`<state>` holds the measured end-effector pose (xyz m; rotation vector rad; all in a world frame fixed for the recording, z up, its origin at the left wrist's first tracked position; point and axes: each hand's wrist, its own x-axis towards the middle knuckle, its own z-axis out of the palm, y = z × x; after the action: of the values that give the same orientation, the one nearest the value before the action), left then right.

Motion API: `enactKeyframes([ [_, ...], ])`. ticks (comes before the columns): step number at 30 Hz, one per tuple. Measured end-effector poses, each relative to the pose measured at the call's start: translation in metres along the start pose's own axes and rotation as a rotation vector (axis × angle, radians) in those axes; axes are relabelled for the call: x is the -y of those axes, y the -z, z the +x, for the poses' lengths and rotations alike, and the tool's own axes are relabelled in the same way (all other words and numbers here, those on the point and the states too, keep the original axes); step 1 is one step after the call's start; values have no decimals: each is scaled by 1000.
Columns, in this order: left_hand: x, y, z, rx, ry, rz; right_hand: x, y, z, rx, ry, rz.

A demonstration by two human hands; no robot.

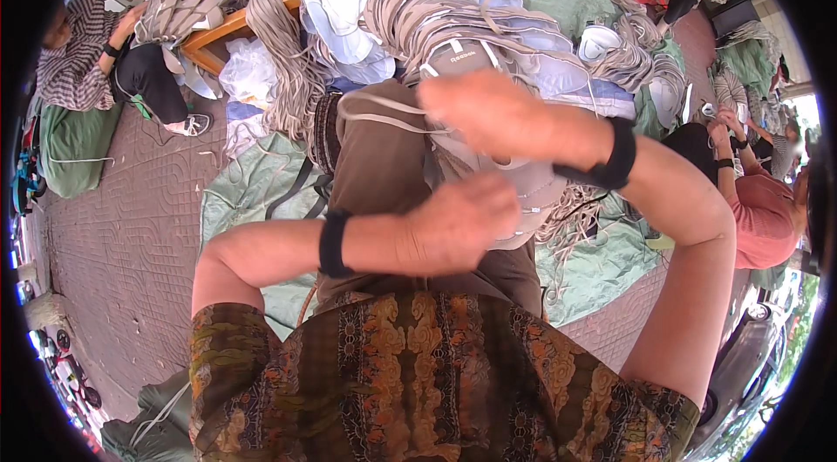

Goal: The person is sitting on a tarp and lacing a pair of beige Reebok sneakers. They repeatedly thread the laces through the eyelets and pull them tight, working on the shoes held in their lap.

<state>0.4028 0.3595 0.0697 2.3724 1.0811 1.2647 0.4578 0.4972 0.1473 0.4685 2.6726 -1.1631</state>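
A grey shoe upper [534,186] lies over my lap between my two hands. Above it, my right hand [478,109] is closed, blurred by movement, on a pale shoelace [377,112]. The lace sticks out to the left in a long loop over my brown trouser leg. Nearer to me, my left hand [460,228] is curled up beside the upper's lower edge. Its fingertips are smeared, and what they grip cannot be made out. Both wrists wear black bands.
Stacked grey shoe uppers [453,13] with pale linings fill the space ahead. Bundled laces [283,52] hang at their left. A green sheet [602,266] lies under my legs, with loose laces on it. Co-workers sit left [87,52] and right [767,209].
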Motion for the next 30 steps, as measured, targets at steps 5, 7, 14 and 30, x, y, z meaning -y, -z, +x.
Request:
enactKeyframes([
  [5, -58, -15, -32, 381, -181, 65, 75, -77, -1, 204, 791, 38],
  [7, -76, -30, -37, 398, -105, -235, 92, -79, -5, 229, 903, 75],
  [14, -122, 34, 37, -10, -81, -483, 0, 15, -3, -437, 628, -349],
  [30, 156, 103, 116, -132, 420, 461, -140, -10, -48, -554, 165, -102],
])
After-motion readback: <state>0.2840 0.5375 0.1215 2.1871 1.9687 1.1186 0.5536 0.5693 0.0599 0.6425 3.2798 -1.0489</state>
